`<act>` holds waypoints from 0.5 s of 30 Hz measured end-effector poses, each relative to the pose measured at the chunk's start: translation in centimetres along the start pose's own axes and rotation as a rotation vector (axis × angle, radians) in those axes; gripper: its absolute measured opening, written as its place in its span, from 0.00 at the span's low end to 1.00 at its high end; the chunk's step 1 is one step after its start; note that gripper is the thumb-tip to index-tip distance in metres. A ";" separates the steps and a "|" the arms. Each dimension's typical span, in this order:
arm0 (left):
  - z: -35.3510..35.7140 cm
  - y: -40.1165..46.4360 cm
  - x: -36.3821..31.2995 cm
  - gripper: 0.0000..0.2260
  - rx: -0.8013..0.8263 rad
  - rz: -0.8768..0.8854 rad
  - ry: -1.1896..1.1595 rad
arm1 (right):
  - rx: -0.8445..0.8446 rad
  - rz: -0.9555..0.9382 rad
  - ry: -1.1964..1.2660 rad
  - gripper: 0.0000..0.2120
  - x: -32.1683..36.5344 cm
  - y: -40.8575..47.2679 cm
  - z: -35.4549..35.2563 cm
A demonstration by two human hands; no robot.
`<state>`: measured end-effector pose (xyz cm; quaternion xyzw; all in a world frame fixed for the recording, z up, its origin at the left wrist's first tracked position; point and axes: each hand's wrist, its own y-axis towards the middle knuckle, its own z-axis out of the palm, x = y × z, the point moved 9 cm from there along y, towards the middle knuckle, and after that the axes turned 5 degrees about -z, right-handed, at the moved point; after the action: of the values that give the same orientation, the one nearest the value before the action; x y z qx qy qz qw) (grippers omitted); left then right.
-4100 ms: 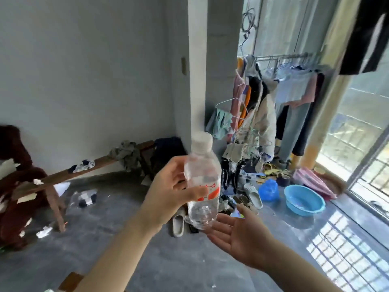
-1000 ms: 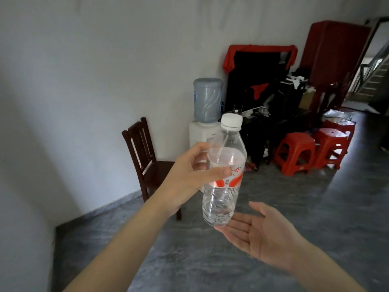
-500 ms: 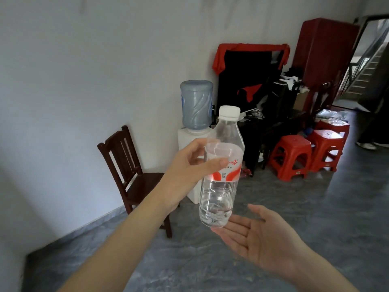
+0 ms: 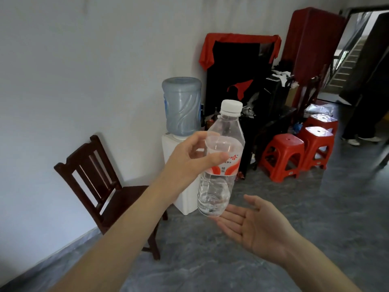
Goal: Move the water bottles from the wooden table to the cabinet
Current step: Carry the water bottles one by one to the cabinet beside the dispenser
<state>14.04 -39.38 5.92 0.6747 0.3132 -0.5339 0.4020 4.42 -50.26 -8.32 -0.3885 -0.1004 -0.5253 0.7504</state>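
A clear water bottle (image 4: 219, 165) with a white cap and a red and white label stands upright in mid-air at the centre of the view. My left hand (image 4: 187, 163) grips it round the label, thumb across the front. My right hand (image 4: 254, 226) lies palm up, fingers straight, just under the bottle's base; I cannot tell if it touches. A tall dark red cabinet (image 4: 311, 43) stands against the far wall at the upper right. The wooden table is out of view.
A dark wooden chair (image 4: 96, 182) stands by the left wall. Behind the bottle is a white water dispenser (image 4: 181, 114) with a blue jug. Red plastic stools (image 4: 282, 154) and dark clutter line the far wall. A person's legs (image 4: 357, 123) stand at the right doorway.
The view has turned from the clothes-rack corner to the wall with the dispenser and cabinet, and these have drawn nearer. Both hands keep the same hold and pose around the bottle.
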 end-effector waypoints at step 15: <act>5.5 21.0 7.6 0.22 0.045 -0.058 -0.005 | -0.087 -0.014 0.016 0.29 15.4 12.2 -7.4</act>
<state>31.14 -54.37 2.31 0.6727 0.3197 -0.5541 0.3718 19.73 -64.51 -10.51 -0.4158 -0.0743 -0.5376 0.7297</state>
